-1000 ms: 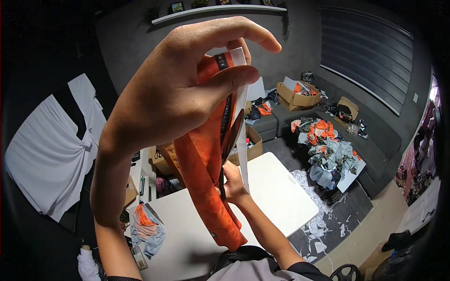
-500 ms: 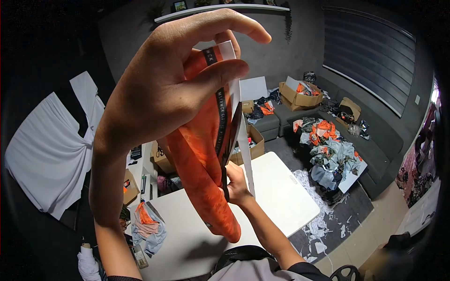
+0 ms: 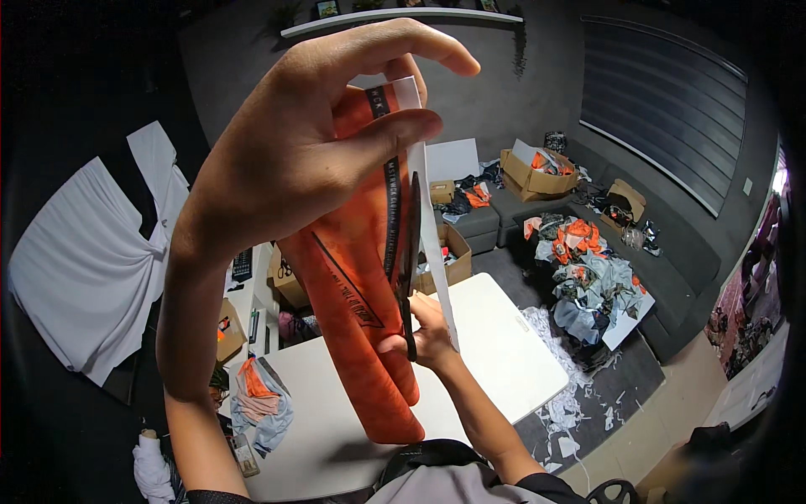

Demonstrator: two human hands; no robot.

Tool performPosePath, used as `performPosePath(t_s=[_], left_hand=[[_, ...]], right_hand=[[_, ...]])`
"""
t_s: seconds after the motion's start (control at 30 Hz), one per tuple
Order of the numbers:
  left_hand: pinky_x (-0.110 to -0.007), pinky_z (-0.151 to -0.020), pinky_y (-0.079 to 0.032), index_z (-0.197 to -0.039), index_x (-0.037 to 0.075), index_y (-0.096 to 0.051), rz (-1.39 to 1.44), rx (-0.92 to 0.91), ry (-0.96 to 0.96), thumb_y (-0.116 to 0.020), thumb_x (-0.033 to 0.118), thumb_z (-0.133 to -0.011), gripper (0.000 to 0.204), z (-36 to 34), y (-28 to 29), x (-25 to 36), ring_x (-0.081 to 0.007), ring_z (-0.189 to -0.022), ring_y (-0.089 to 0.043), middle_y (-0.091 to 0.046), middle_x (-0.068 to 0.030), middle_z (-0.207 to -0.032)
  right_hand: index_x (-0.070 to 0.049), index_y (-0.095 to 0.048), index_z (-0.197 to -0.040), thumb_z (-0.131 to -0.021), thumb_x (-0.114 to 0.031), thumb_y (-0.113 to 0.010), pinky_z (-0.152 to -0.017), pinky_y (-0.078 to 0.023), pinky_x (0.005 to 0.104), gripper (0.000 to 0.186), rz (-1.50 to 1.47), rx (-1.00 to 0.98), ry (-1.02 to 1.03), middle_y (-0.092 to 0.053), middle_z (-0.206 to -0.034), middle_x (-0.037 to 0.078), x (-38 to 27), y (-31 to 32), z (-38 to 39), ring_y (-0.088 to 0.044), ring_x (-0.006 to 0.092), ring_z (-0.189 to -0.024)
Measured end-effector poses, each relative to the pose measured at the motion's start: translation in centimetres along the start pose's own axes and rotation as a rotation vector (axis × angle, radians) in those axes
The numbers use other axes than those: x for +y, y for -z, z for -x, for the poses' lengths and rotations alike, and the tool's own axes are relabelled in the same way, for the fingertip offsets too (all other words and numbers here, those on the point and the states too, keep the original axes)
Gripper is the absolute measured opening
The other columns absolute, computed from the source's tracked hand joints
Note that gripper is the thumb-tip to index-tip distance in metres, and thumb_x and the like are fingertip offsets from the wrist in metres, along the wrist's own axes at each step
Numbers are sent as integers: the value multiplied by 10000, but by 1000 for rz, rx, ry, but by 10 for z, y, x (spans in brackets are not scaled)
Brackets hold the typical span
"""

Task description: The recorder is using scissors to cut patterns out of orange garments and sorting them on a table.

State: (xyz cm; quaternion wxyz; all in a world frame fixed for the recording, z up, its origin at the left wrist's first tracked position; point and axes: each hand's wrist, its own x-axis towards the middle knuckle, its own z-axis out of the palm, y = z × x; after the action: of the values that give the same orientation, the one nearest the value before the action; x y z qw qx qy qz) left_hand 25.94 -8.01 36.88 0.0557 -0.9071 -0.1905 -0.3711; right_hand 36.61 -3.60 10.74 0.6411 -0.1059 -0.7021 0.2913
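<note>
My left hand (image 3: pixel 306 139) is raised high and pinches the top of an orange printed fabric piece (image 3: pixel 357 294) between thumb and fingers. The cloth hangs down in long folds above the table, with a black lettered band (image 3: pixel 393 197) along its right edge. Beyond that band runs a white margin, partly parted into a narrow white strip (image 3: pixel 438 269) that dangles at the right. Lower down, my right hand (image 3: pixel 432 336) grips black-handled scissors (image 3: pixel 412 244). Their blades point upward along the line between band and white strip.
Beneath my hands stands a white table (image 3: pixel 504 336), with a small heap of grey and orange cloth (image 3: pixel 262 403) at its left. White scraps (image 3: pixel 567 412) litter the dark floor. At the right are a low table piled with fabric (image 3: pixel 600 286), a grey sofa (image 3: pixel 680 277) and cardboard boxes (image 3: pixel 537 181).
The scissor blades have shifted slightly upward along the edge. The hanging fabric has turned, so a printed black outline now shows on it. My left hand stays almost in place.
</note>
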Motion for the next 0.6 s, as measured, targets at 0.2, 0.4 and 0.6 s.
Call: performPosePath(t_s=[0.2, 0.4, 0.6], left_hand=[[-182, -530, -426, -1265, 42, -532, -4, -14, 85, -593, -18, -828, 445, 0, 0, 4, -68, -595, -443, -535, -27, -820], [-202, -572, -430, -1329, 37, -481, 103, 10, 139, -541, 4, -835, 499, 2, -4, 3, -86, -633, -443, -499, -33, -822], [-214, -665, -441, -1391, 41, -414, 162, 5, 148, -480, -32, -816, 583, 8, -7, 0, -98, -704, -452, -485, -53, -852]], right_hand=[[-23, -560, -752, -640, -573, -760, -601, -375, 303, 596, 55, -56, -1, -536, -723, 55, 4, 8, 4, -448, 198, -644], [-17, -563, -766, -650, -544, -775, -613, -386, 317, 580, 122, -112, -48, -543, -739, 61, 10, 18, 13, -456, 205, -654], [-11, -559, -788, -640, -540, -795, -629, -386, 320, 598, 20, -85, 19, -548, -753, 66, 4, 18, 13, -459, 215, -674]])
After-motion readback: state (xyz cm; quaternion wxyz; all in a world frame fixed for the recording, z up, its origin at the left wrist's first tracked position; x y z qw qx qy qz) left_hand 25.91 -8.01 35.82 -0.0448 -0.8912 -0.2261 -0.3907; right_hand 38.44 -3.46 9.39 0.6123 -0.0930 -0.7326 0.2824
